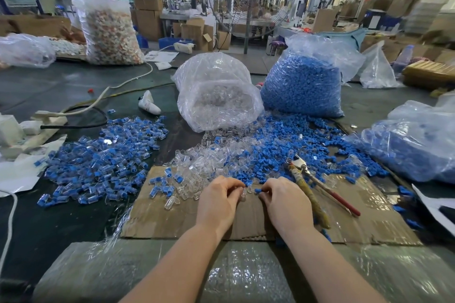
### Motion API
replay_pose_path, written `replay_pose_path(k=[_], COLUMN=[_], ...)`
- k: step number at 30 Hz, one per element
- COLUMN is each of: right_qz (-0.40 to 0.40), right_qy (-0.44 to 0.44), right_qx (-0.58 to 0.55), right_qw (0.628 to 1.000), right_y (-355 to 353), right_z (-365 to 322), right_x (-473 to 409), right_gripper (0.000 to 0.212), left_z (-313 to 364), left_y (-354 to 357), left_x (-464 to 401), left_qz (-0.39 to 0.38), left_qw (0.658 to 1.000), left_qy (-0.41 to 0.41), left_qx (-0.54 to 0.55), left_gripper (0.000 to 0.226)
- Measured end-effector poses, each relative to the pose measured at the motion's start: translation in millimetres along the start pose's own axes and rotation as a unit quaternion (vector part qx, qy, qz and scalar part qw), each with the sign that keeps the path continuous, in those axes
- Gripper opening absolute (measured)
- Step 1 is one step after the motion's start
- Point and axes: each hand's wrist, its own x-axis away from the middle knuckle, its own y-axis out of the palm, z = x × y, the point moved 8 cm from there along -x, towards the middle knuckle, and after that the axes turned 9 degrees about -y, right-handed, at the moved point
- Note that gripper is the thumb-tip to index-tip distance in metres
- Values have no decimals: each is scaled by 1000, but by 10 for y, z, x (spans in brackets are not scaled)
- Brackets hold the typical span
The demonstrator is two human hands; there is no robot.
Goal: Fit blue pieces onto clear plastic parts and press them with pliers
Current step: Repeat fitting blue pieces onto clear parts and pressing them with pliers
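While both hands worked low over the cardboard sheet (357,226), the left hand (218,200) pinched a clear plastic part (243,195) at its curled fingertips, and the right hand (285,202) pinched a single blue piece (258,190) between thumb and forefinger, the two items almost touching. The step in hand appeared to be the fitting. To do it well, the blue piece would best be lined up square with the opening of the clear part before pushing, seated fully by finger pressure, and only then squeezed, so the tool closes on an aligned pair and does not crack the shell.

One pair of pliers (315,184) lay just to the right of the right hand, jaws pointing away, with two handles, one wrapped in worn tape and one red.

Beyond the hands sat one loose heap of clear parts (204,162), too many to count, and one spread of loose blue pieces (283,145) to its right, likewise uncountable. To the left lay one wide pile of assembled pieces (105,160), blue inside clear, in the hundreds by my estimate.

Farther back stood one open bag of clear parts (216,96) and one bag of blue pieces (305,83) beside it. A third bag holding blue (413,150) rested at the right edge, making three bags of stock near the work.
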Motion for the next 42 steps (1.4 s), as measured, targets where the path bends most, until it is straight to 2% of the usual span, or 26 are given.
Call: replay_pose_path(k=[8, 13, 17, 23, 29, 32, 36, 42], right_qz=[28, 54, 79, 110, 132, 143, 156, 151], right_qy=[1, 1, -10, 19, 25, 35, -4, -27], right_qx=[-6, -21, -95, -240, -223, -216, -233, -275], right_qw=[1000, 998, 992, 964, 966, 965, 960, 949], right_y=[10, -30, -115, -105, -75, -85, -94, -85], right_z=[5, -37, -143, -306, -212, -142, -212, -264], right_x=[12, 23, 18, 76, 122, 125, 146, 181], right_gripper=[16, 15, 16, 14, 4, 6, 14, 7], left_z=[-54, -94, -126, -155, -166, -164, -171, -153], left_y=[5, -20, -16, -9, -37, -37, -34, -48], left_x=[-17, -38, -73, -92, -41, -16, -10, 6], left_qz=[-16, 0, 12, 22, 14, 8, 5, 8], left_qw=[996, 996, 994, 990, 988, 988, 986, 990], left_qy=[-37, -41, -60, -76, -66, -64, -68, -56], left_qx=[74, 82, 89, 117, 139, 140, 150, 131], left_gripper=[10, 27, 20, 29, 25, 23, 25, 23])
